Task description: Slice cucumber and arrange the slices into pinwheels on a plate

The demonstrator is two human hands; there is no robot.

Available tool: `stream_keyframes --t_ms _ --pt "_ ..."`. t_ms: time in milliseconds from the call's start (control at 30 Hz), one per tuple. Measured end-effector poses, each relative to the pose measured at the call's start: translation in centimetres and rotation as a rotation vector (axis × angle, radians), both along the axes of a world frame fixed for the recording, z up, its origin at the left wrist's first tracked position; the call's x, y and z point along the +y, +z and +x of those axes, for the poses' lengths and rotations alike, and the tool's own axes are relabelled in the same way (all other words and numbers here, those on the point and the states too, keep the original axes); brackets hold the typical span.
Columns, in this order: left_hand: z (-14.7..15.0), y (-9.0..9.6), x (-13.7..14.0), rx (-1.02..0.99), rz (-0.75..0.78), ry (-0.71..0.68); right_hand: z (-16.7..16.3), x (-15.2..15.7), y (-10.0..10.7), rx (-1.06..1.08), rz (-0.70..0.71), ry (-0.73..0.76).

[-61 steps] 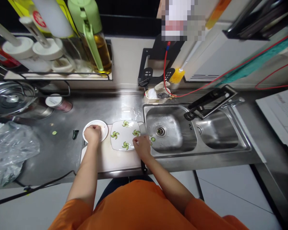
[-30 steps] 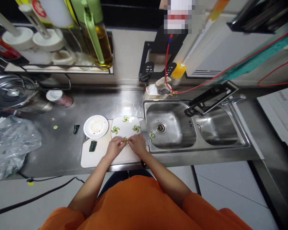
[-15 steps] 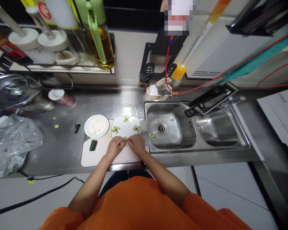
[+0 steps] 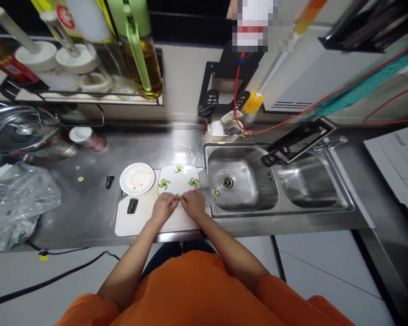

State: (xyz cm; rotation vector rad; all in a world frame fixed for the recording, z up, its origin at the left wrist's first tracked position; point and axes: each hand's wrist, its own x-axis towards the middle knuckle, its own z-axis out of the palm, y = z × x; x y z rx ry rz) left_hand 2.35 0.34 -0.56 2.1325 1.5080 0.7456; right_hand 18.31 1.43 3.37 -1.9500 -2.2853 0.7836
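Observation:
On the near edge of the white square plate (image 4: pixel 169 173), my left hand (image 4: pixel 164 207) and my right hand (image 4: pixel 193 203) meet, fingers pinched around small green-rimmed cucumber slices (image 4: pixel 178 197). The fingertips partly hide these slices. Three pinwheels of cucumber slices lie elsewhere on the plate: a far one (image 4: pixel 179 169), a left one (image 4: pixel 163 184) and a right one (image 4: pixel 193 182). Under the plate is a white cutting board (image 4: pixel 136 225), with a dark green cucumber piece (image 4: pixel 132 206) on its left part. A knife blade (image 4: pixel 206 185) shows beside the plate's right edge.
A round plate with reddish stains (image 4: pixel 137 179) overlaps the board's back left. Another cucumber piece (image 4: pixel 109 182), a can (image 4: pixel 87 138) and a plastic bag (image 4: pixel 23 194) are farther left. The double sink (image 4: pixel 243 210) lies right, with cucumber scraps (image 4: pixel 216 193) at its rim.
Both hands stay at the plate's near edge, with only a very slight shift of the fingers. The plates and cucumber pieces have not moved.

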Motion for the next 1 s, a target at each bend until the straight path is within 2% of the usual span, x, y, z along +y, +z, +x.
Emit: stream_keyframes --t_ms 400,1000 --pt "-0.35 -0.91 -0.07 0.003 0.051 -0.030 -0.09 0.22 0.10 -0.024 -0.037 0.016" --pt "-0.31 -0.60 -0.05 -0.037 0.021 -0.008 0.28 0.30 0.10 -0.005 -0.033 0.004"
